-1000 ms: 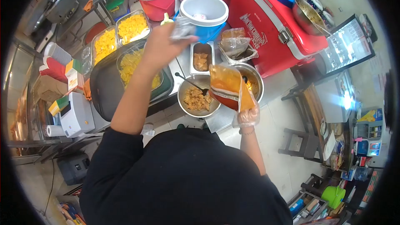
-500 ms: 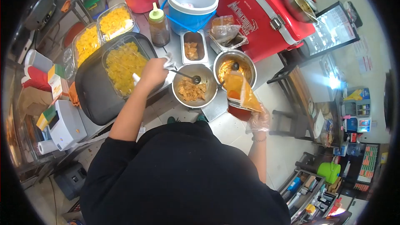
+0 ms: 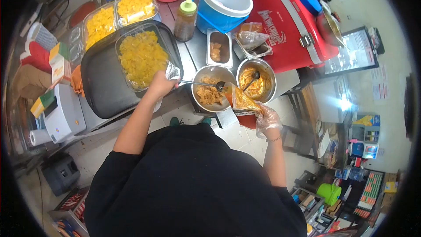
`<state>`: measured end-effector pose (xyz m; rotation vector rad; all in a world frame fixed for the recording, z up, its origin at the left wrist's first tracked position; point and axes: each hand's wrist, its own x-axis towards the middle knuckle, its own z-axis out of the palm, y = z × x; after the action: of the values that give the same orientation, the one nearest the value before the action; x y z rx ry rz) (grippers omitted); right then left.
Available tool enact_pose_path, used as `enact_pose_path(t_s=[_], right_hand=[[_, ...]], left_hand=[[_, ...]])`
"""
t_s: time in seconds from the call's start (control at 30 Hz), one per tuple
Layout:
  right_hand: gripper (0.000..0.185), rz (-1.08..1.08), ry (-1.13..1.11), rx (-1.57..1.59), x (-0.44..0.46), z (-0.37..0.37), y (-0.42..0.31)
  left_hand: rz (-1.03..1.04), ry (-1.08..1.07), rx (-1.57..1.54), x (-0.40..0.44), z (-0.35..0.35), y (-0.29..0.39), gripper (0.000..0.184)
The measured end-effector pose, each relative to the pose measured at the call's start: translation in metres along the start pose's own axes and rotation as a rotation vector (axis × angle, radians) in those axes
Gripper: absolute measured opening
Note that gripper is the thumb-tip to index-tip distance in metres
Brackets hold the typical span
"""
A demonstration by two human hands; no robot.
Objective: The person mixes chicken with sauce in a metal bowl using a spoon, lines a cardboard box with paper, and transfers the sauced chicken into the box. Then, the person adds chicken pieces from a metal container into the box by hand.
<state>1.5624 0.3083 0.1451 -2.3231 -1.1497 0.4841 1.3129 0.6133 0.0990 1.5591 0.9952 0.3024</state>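
Observation:
My left hand is closed round the handle end of a black ladle, with a crumpled silvery wrapper against its fingers. The ladle's bowl is over a steel bowl of browned food pieces. My right hand, in a clear plastic glove, grips a pouch of orange-red sauce, whose open end tilts toward the ladle at that bowl's right side. Behind the pouch stands a second steel bowl with orange-coated food and another black spoon. A steel pan with some pieces sits behind the bowls.
A dark tray holds a plastic-covered container of yellow food. Two more yellow-filled containers are behind it. A squeeze bottle, a blue bucket and a large red cooler stand at the back.
My left hand has come down from above the counter and taken hold of the ladle. The pouch in my right hand has moved from beside the second bowl to the ladle over the first bowl.

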Motion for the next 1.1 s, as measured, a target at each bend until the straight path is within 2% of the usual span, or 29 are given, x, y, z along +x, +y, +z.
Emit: enact_pose_path(t_s=[0.07, 0.17, 0.27, 0.47, 0.67, 0.77, 0.87, 1.1], right_hand=[[0.040, 0.077, -0.056, 0.053, 0.005, -0.002, -0.008], [0.035, 0.034, -0.048, -0.106, 0.008, -0.014, -0.046], [0.039, -0.046, -0.055, -0.197, 0.011, -0.015, -0.040], [0.043, -0.058, -0.101, -0.223, 0.013, -0.019, -0.046], [0.043, -0.008, -0.104, -0.281, 0.013, -0.023, -0.050], [0.043, 0.077, -0.144, -0.395, 0.012, -0.031, -0.080], [0.045, 0.133, -0.185, -0.372, 0.015, -0.030, -0.070], [0.045, 0.030, -0.166, -0.326, 0.016, -0.028, -0.058]], left_hand=[[-0.008, -0.007, -0.045, -0.004, 0.002, 0.001, 0.005], [0.003, -0.013, -0.044, -0.003, 0.003, -0.011, 0.006], [0.006, -0.006, -0.019, -0.004, 0.004, -0.019, 0.007], [0.030, 0.021, -0.056, 0.009, 0.006, -0.038, 0.009], [-0.014, 0.006, -0.020, 0.020, 0.010, -0.050, 0.011], [-0.011, 0.009, -0.013, 0.021, 0.012, -0.057, 0.009], [-0.006, -0.015, -0.027, 0.021, 0.013, -0.057, 0.007], [-0.020, 0.015, -0.035, 0.016, 0.012, -0.048, 0.010]])
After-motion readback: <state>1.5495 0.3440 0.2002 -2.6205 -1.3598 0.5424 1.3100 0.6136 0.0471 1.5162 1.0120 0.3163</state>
